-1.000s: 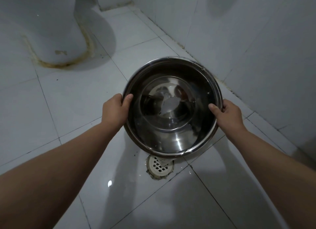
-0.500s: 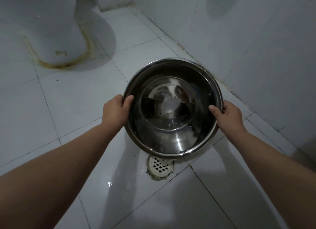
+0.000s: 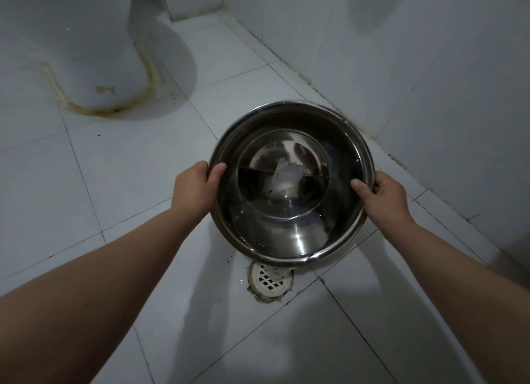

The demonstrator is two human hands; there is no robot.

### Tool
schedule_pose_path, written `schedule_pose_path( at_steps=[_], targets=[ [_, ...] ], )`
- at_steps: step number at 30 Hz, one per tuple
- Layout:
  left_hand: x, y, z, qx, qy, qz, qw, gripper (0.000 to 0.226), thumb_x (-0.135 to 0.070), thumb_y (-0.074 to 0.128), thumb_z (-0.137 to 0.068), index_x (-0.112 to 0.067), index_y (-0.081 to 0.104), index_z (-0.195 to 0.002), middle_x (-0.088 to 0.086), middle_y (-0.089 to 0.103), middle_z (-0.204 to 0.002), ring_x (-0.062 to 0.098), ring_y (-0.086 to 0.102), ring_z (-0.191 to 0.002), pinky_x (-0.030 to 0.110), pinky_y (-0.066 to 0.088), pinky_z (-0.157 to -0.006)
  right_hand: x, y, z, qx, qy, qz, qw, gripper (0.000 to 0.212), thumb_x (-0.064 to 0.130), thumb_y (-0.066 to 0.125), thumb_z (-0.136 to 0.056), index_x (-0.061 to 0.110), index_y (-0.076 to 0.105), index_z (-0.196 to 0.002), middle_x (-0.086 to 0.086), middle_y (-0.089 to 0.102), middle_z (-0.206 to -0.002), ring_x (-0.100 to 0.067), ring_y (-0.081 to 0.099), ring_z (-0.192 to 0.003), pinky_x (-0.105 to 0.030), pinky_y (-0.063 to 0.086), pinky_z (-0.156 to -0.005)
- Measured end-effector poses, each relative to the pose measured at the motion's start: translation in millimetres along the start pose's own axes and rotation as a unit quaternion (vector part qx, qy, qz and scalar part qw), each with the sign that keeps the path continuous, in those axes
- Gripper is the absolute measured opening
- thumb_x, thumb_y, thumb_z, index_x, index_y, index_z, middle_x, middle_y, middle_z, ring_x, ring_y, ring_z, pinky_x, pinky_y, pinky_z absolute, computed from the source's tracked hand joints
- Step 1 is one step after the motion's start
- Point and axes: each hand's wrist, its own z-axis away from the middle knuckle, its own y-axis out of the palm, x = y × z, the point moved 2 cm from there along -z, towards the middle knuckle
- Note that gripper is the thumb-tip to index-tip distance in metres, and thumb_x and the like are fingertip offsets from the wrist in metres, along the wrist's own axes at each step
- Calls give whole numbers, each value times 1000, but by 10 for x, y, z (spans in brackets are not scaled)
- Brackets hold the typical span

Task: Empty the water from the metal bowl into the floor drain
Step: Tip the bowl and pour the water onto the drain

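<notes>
Looking down on a white tiled floor (image 3: 114,188), with a toilet base (image 3: 86,53) at ten o'clock of the view, ringed at its foot by a yellow-brown stain. Reaching in from seven o'clock with a bare forearm and gripping the metal bowl (image 3: 289,106) with the left hand (image 3: 195,187) at the bowl's nine o'clock: thumb hooked over the rim to the inside, fingers curled round the outside. Holding the bowl mouth up over the floor, just right of the middle of the view, with shallow water (image 3: 286,240) pooled against its near wall at six o'clock and bright reflections on the flat bottom. Showing, just below the bowl's six o'clock rim, a round white floor drain (image 3: 271,282) with a grid cover, its far edge hidden under the rim, with cracked grout around it. Clamping the rim at three o'clock with the right hand (image 3: 384,197) in the same way, thumb inside and fingers wrapped outside. Ending at two o'clock with a white tiled wall (image 3: 430,68), its foot marked by a dark, dirty joint.
</notes>
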Motion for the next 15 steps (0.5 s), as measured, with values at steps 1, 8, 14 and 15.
schedule_pose_path(
  at_steps=[1,8,14,15],
  targets=[
    [8,0,0,1,1,1,1000,38,-38,40,-95,-6,48,-76,-1,43,-60,23,48,-70,33,33,-63,-3,1,1,0,-1,2,1000,24,27,59,-88,5,60,-96,-20,65,-98,-35,61,-94,-49,52,-85],
    [28,8,-9,4,9,-9,1000,39,-39,39,-95,-6,50,-78,-2,44,-61,23,50,-72,32,33,-63,-28,9,-8,-7,-2,3,1000,24,27,61,-87,3,59,-92,-24,65,-94,-39,62,-90,-53,53,-83],
    [38,9,-6,5,5,-5,1000,38,-39,40,-95,-6,51,-78,-2,45,-61,23,50,-71,33,34,-64,-23,2,3,-5,-8,8,1000,24,27,60,-87,4,59,-93,-23,64,-94,-38,61,-90,-53,53,-83],
    [39,10,-4,5,5,-6,1000,38,-39,40,-95,-7,51,-78,-2,45,-60,23,50,-71,32,34,-64,-17,2,7,-4,-10,10,1000,24,27,60,-88,3,59,-93,-23,64,-95,-38,61,-90,-52,53,-83]
  ],
)
